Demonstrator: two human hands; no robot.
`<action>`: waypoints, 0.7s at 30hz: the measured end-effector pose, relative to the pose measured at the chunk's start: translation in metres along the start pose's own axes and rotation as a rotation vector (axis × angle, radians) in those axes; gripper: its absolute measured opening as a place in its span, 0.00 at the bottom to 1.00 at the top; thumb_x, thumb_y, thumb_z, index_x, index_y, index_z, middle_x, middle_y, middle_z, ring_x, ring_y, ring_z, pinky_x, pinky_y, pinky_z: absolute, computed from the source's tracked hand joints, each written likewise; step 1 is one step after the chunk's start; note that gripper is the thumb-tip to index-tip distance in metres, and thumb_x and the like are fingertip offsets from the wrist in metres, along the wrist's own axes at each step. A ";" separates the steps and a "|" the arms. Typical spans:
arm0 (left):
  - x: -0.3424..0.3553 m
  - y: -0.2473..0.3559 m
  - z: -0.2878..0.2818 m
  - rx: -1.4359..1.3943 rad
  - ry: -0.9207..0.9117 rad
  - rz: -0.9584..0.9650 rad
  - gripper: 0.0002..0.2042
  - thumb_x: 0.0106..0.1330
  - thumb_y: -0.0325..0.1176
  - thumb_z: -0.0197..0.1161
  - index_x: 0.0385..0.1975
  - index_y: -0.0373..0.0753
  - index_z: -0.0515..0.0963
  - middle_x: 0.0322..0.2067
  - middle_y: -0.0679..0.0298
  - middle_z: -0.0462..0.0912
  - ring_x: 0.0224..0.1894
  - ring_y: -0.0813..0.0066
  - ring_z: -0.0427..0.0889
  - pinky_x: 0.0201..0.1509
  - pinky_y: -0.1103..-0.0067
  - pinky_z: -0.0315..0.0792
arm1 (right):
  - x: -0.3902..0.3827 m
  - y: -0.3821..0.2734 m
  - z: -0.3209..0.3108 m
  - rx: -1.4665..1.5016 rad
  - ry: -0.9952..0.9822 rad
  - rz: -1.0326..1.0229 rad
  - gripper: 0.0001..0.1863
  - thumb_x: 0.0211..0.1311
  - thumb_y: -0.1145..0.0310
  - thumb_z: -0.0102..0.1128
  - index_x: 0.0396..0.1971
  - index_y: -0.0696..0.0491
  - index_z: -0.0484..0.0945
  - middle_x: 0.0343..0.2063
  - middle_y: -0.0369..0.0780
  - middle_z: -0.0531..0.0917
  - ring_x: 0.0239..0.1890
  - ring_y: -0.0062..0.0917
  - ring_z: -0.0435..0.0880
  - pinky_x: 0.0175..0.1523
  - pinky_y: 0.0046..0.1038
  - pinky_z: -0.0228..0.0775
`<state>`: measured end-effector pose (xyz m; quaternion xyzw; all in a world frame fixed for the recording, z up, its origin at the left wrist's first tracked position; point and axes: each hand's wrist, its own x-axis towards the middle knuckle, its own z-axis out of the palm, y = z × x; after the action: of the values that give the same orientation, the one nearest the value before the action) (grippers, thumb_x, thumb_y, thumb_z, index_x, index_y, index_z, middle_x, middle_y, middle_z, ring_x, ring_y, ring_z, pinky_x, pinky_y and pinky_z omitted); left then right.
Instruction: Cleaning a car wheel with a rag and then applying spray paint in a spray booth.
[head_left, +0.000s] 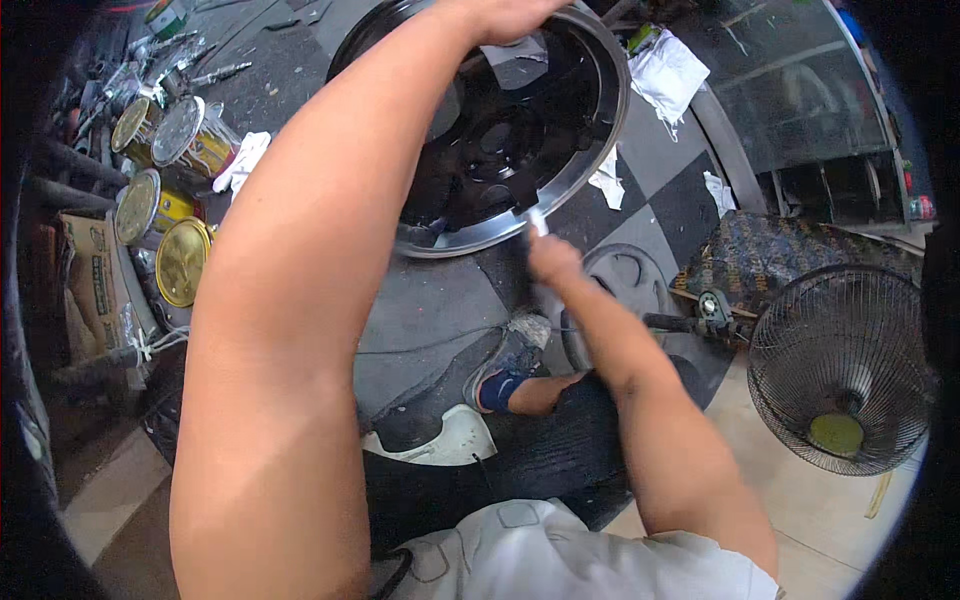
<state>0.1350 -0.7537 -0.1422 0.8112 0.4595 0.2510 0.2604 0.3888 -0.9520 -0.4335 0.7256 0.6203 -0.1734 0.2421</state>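
A large wheel rim (pixel 500 235) with a glossy black inside and a bright silver lip stands before me. My left hand (pixel 500 18) lies over its far edge; the upper border of the picture cuts off the fingers, so their grip is hidden. My right hand (pixel 553 260), somewhat blurred, is closed around a slim white-handled tool (pixel 537 222). Its dark end meets the near lip of the wheel rim, and its exact kind is not clear. Across the left side stretches my left forearm, covering part of the rim.
Several paint cans (pixel 183 262) stand at the left beside a cardboard box (pixel 95 285). A caged fan (pixel 840 370) is at the right, near a grey round base (pixel 625 280). White cloths (pixel 668 80) and a curved white piece (pixel 450 437) lie about.
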 end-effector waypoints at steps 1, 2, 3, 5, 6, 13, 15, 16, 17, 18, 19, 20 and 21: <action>0.005 -0.001 0.001 -0.021 -0.002 -0.025 0.41 0.74 0.72 0.33 0.59 0.41 0.81 0.57 0.47 0.82 0.64 0.46 0.77 0.69 0.63 0.68 | -0.013 -0.020 0.010 0.041 -0.098 -0.147 0.31 0.67 0.64 0.57 0.70 0.49 0.67 0.51 0.52 0.85 0.53 0.46 0.87 0.55 0.47 0.80; 0.009 -0.003 0.003 -0.010 0.002 -0.034 0.42 0.74 0.71 0.33 0.60 0.41 0.80 0.58 0.46 0.82 0.65 0.46 0.76 0.69 0.63 0.67 | -0.023 -0.048 0.015 0.140 -0.225 -0.204 0.39 0.61 0.62 0.63 0.74 0.49 0.62 0.53 0.54 0.84 0.53 0.47 0.86 0.59 0.46 0.78; 0.011 -0.005 0.005 -0.001 0.004 -0.044 0.42 0.74 0.71 0.33 0.61 0.41 0.80 0.58 0.46 0.81 0.65 0.46 0.76 0.70 0.63 0.66 | -0.037 -0.081 0.020 0.263 -0.257 -0.223 0.48 0.60 0.62 0.64 0.79 0.51 0.49 0.56 0.55 0.82 0.56 0.49 0.84 0.62 0.46 0.75; 0.013 -0.008 0.008 0.002 0.003 -0.078 0.42 0.74 0.72 0.32 0.62 0.41 0.79 0.60 0.45 0.80 0.67 0.46 0.74 0.71 0.63 0.65 | -0.061 -0.131 0.010 0.457 -0.332 -0.419 0.53 0.64 0.58 0.57 0.79 0.58 0.34 0.66 0.65 0.69 0.64 0.54 0.76 0.71 0.43 0.66; 0.012 -0.009 0.010 -0.003 -0.004 -0.100 0.42 0.74 0.72 0.32 0.63 0.41 0.78 0.61 0.45 0.79 0.68 0.46 0.73 0.71 0.63 0.65 | -0.068 -0.156 -0.002 0.561 -0.392 -0.473 0.51 0.66 0.57 0.53 0.78 0.62 0.35 0.70 0.66 0.63 0.69 0.53 0.71 0.75 0.38 0.61; -0.011 -0.016 0.014 0.050 -0.033 0.003 0.33 0.81 0.59 0.32 0.65 0.44 0.77 0.64 0.52 0.79 0.67 0.54 0.74 0.73 0.68 0.61 | -0.107 -0.235 -0.127 1.738 -0.594 -0.769 0.35 0.66 0.69 0.50 0.73 0.60 0.55 0.55 0.57 0.79 0.49 0.42 0.86 0.52 0.41 0.80; -0.023 -0.020 0.010 -0.070 -0.051 0.061 0.33 0.82 0.58 0.31 0.66 0.41 0.76 0.65 0.53 0.78 0.68 0.58 0.74 0.75 0.69 0.59 | -0.111 -0.220 -0.159 1.938 -0.758 -0.850 0.28 0.67 0.74 0.48 0.68 0.57 0.63 0.50 0.50 0.83 0.42 0.38 0.88 0.47 0.44 0.83; -0.029 -0.021 0.007 -0.205 -0.098 0.053 0.34 0.82 0.59 0.33 0.67 0.40 0.76 0.65 0.55 0.78 0.68 0.63 0.73 0.76 0.70 0.58 | -0.110 -0.214 -0.176 1.962 -0.756 -0.787 0.26 0.68 0.73 0.48 0.66 0.54 0.67 0.47 0.49 0.85 0.40 0.38 0.89 0.46 0.45 0.83; -0.036 -0.022 0.006 -0.279 -0.113 0.021 0.34 0.81 0.60 0.32 0.67 0.43 0.76 0.65 0.55 0.78 0.68 0.62 0.73 0.76 0.70 0.58 | -0.107 -0.202 -0.191 1.963 -0.772 -0.744 0.20 0.69 0.71 0.47 0.59 0.56 0.73 0.41 0.47 0.87 0.39 0.40 0.89 0.48 0.45 0.84; -0.046 -0.023 0.005 -0.349 -0.122 -0.019 0.34 0.81 0.62 0.31 0.67 0.46 0.76 0.65 0.54 0.78 0.69 0.60 0.72 0.75 0.69 0.58 | -0.103 -0.191 -0.206 2.039 -0.777 -0.727 0.19 0.70 0.69 0.47 0.56 0.58 0.75 0.40 0.48 0.87 0.39 0.40 0.90 0.49 0.44 0.83; -0.055 -0.024 0.003 -0.404 -0.132 -0.052 0.34 0.80 0.63 0.31 0.67 0.50 0.77 0.65 0.54 0.78 0.69 0.58 0.72 0.75 0.69 0.58 | -0.099 -0.181 -0.218 2.121 -0.802 -0.735 0.18 0.71 0.67 0.47 0.54 0.60 0.77 0.38 0.48 0.88 0.40 0.41 0.90 0.50 0.44 0.83; -0.062 -0.025 -0.002 -0.449 -0.136 -0.061 0.34 0.80 0.62 0.31 0.66 0.49 0.77 0.64 0.55 0.79 0.68 0.62 0.72 0.75 0.70 0.58 | -0.096 -0.168 -0.227 2.201 -0.925 -0.917 0.19 0.72 0.65 0.46 0.52 0.61 0.78 0.40 0.48 0.88 0.41 0.41 0.90 0.52 0.44 0.83; -0.068 -0.025 -0.004 -0.501 -0.150 -0.021 0.34 0.81 0.61 0.31 0.66 0.47 0.78 0.64 0.54 0.79 0.68 0.61 0.73 0.75 0.70 0.59 | -0.093 -0.156 -0.233 2.267 -1.010 -1.047 0.19 0.73 0.64 0.46 0.50 0.63 0.79 0.41 0.49 0.88 0.42 0.41 0.90 0.53 0.43 0.83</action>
<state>0.0859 -0.8013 -0.1669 0.7329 0.3706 0.2937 0.4891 0.2082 -0.8784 -0.2113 0.0614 0.1819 -0.9045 -0.3807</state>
